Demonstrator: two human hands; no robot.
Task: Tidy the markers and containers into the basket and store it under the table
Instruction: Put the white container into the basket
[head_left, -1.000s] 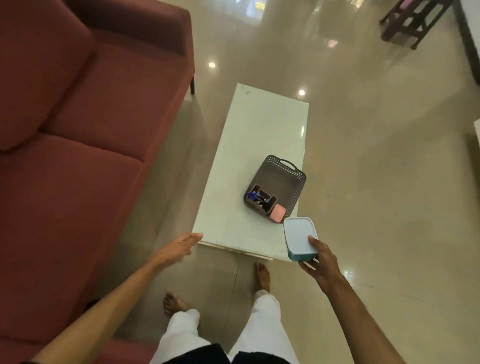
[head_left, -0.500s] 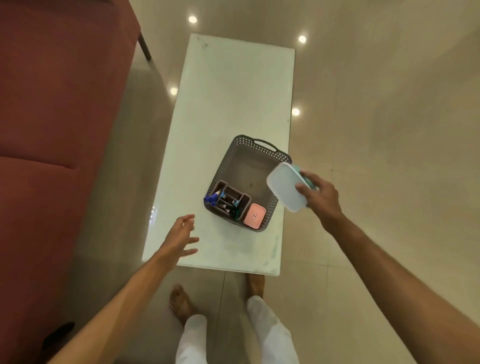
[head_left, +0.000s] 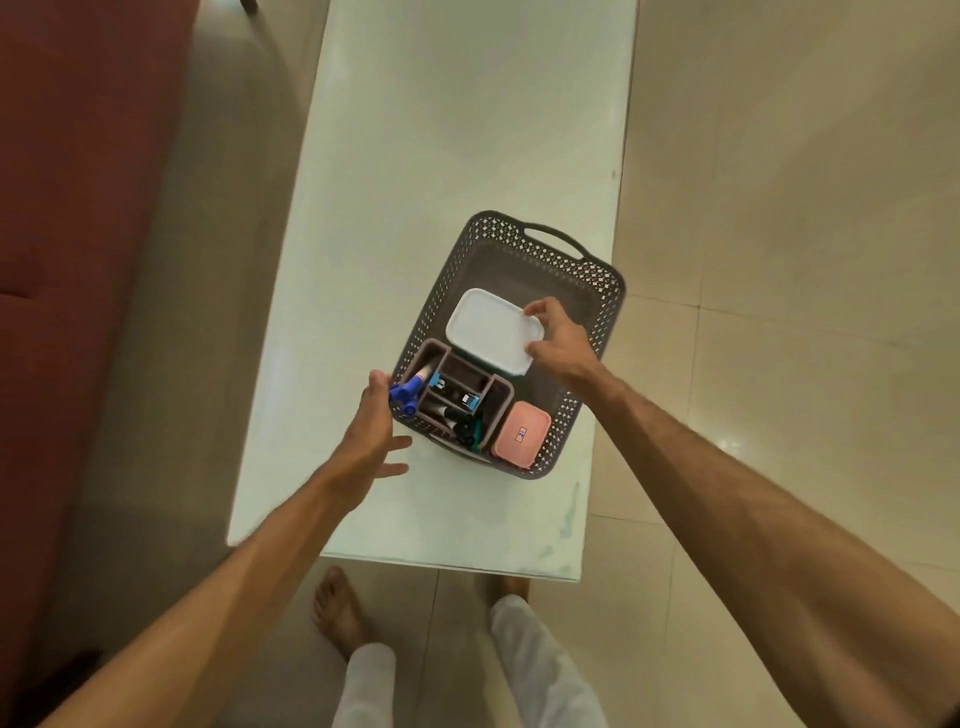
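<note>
A grey perforated basket (head_left: 571, 262) stands on the white table (head_left: 457, 130), near its right edge. Inside it, my right hand (head_left: 558, 338) grips the right end of a white-lidded teal container (head_left: 488, 325), held low over the basket floor. A divided brown organiser (head_left: 457, 389) with markers (head_left: 410, 392) fills the basket's near left part. A small pink-lidded container (head_left: 521, 434) lies in the near right corner. My left hand (head_left: 371, 431) is spread beside the basket's near left corner, its fingertips by the blue marker caps; contact is unclear.
A dark red sofa (head_left: 78, 208) runs along the left, with a strip of tiled floor between it and the table. My bare feet (head_left: 340, 608) stand at the table's near end. Tiled floor lies to the right.
My right hand has carried the white-lidded container from above the basket's right rim down into the basket. My left hand has moved forward to the basket's near left corner. The view has come closer.
</note>
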